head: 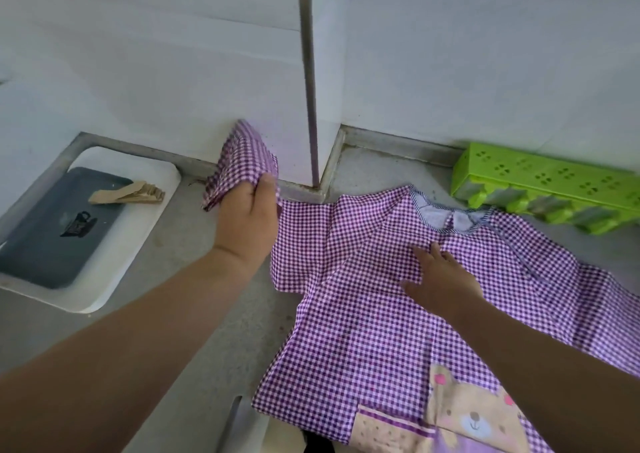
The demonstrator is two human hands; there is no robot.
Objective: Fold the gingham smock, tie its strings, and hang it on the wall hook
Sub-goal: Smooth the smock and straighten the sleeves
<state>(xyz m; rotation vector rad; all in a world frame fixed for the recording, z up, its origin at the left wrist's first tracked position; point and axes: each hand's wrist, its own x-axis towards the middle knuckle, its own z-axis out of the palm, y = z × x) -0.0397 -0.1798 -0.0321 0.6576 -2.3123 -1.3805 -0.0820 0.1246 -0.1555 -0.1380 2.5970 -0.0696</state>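
The purple-and-white gingham smock [363, 317] lies spread on the grey floor, neckline toward the wall, with a bear patch near its lower hem at the bottom right. My left hand [247, 215] grips the end of the smock's left sleeve and holds it lifted off the floor near the wall corner. My right hand [441, 277] lies flat, fingers apart, on the smock's chest just below the neckline. No strings and no wall hook are visible.
A white tray [114, 272] holding a dark grey lid, a wooden piece and a black clip sits on the floor at left. A green perforated plastic rack [540, 184] lies by the wall at right. A metal pipe [309, 71] runs down the wall corner.
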